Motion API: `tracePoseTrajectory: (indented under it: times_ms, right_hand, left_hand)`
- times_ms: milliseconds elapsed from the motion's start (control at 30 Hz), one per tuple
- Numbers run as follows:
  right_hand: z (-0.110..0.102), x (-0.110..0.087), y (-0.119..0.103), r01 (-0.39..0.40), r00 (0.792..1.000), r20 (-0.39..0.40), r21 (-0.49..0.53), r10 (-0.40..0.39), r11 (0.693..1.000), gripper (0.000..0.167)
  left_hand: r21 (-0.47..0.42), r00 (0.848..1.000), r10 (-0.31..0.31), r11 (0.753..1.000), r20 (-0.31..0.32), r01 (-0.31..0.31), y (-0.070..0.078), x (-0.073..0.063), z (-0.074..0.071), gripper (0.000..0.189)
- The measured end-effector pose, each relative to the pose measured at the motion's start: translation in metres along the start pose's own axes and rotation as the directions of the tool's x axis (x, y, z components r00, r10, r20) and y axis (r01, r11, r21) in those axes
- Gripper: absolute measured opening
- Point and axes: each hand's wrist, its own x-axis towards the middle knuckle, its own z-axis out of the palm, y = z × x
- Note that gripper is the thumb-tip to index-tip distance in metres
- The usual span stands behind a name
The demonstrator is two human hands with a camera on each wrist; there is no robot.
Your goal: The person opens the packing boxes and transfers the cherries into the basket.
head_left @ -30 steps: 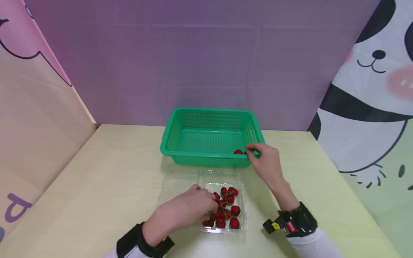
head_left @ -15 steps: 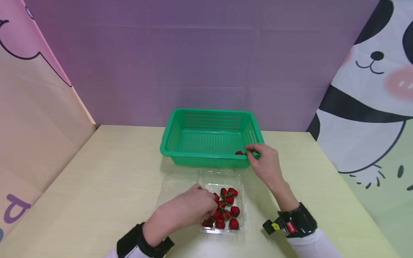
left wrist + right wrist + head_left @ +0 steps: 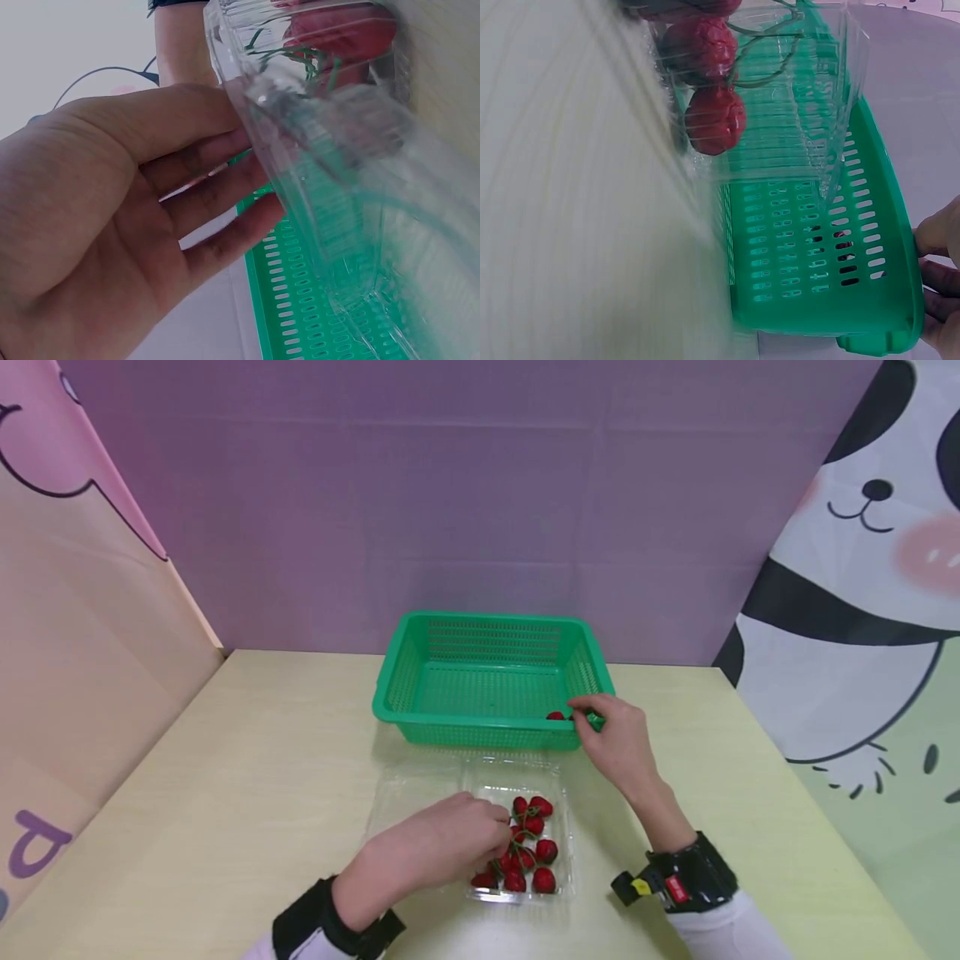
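Observation:
Small red cherries (image 3: pixel 546 851) on thin green stems fill part of a clear plastic box (image 3: pixel 562 768) on the table. My left hand (image 3: pixel 442 839) reaches over the box's left side, among the cherries; in the left wrist view its fingertips pass behind the clear wall, so their grasp is hidden. My right hand (image 3: pixel 618 739) is at the front right corner of a green basket (image 3: pixel 487 724), thumb and forefinger together over the rim, appearing to pinch cherries hanging inside. A red cherry (image 3: pixel 555 716) shows beside the fingertips, partly hidden by the rim.
The box's clear lid (image 3: pixel 408 789) lies folded out to the left. The basket stands behind the box on the pale wooden table (image 3: pixel 285 752). A purple backdrop (image 3: pixel 480 510) rises behind the table, with printed panels at both sides.
My left hand has shifted slightly right, covering a cherry that showed beside its fingers. The cherry by my right fingertips sits a little lower behind the basket rim; that hand has barely moved.

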Motion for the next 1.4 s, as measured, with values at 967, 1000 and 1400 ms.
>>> tracePoseTrajectory:
  times_ms: [967, 1000, 1400]
  right_hand:
    - [-0.0034, 0.0002, -0.0025, -0.017, 0.999, 0.032, 0.009, 0.017, 1.0, 0.011]
    - [-0.0034, 0.0001, -0.0024, -0.017, 0.999, 0.031, 0.01, 0.016, 1.0, 0.011]
    - [-0.009, 0.0005, -0.0095, 0.021, 1.0, -0.003, 0.049, -0.021, 0.999, 0.01]
  left_hand:
    - [-0.062, 0.999, 0.01, 0.998, -0.034, -0.013, -0.0016, -0.0004, -0.0033, 0.011]
    - [-0.067, 0.999, 0.013, 0.998, -0.036, -0.016, -0.0017, -0.0003, -0.0034, 0.01]
    - [-0.146, 0.998, 0.015, 0.989, -0.055, -0.023, -0.0024, 0.0002, -0.0039, 0.006]
